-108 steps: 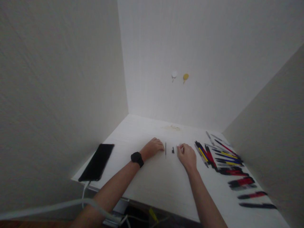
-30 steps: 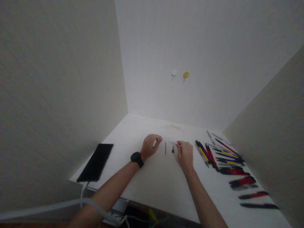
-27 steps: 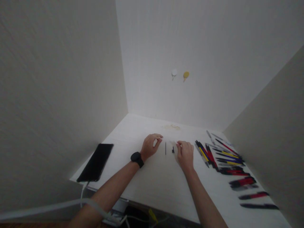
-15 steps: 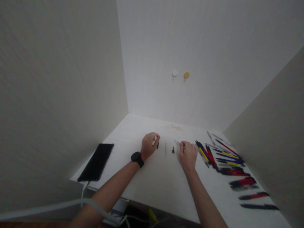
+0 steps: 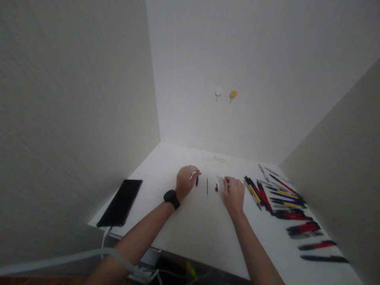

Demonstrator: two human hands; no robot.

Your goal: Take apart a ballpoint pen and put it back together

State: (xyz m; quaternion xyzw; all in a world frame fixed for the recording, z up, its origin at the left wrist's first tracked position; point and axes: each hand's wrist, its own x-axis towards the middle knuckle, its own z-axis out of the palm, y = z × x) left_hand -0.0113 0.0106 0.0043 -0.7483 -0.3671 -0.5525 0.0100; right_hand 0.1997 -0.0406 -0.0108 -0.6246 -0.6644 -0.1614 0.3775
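My left hand (image 5: 185, 182), with a black watch (image 5: 171, 197) on its wrist, hovers over the white table (image 5: 190, 221), its fingers curled into a pinch on something small and pale that I cannot make out. A short black piece (image 5: 196, 181) lies just below those fingertips. To its right lie a thin black refill (image 5: 207, 186) and another small black piece (image 5: 216, 187). My right hand (image 5: 234, 192) is closed on a pale pen part (image 5: 222, 177), whose tip sticks out to the upper left.
Several pens (image 5: 277, 194) in red, yellow, blue and black lie in rows along the right side of the table. A black phone (image 5: 120, 202) with a white cable (image 5: 68, 259) lies at the left edge. Two hooks (image 5: 225, 94) are on the back wall.
My left hand has risen from lying flat on the table into a pinch. A short black piece now shows below its fingertips. My right hand has barely moved.
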